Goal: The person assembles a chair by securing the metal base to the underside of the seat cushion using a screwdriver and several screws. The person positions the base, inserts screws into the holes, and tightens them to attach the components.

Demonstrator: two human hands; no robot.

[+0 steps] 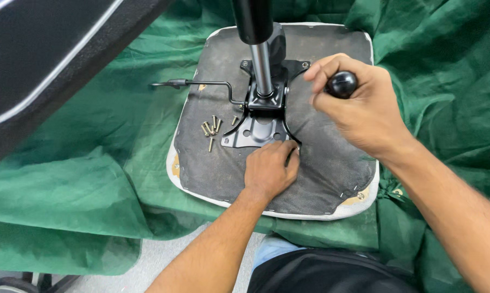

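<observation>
The left hand [269,171] is pinching what may be a bolt at the metal plate [255,130] on the seat bottom [321,163]. The right hand [359,106] is squeezing a black knob [341,84] tight. Loose bolts [211,129] are lying nearby.

Left hand [269,171] palm down, fingertips pinched together; right hand [356,103] raised, fist closed, both forearms extended forward
</observation>
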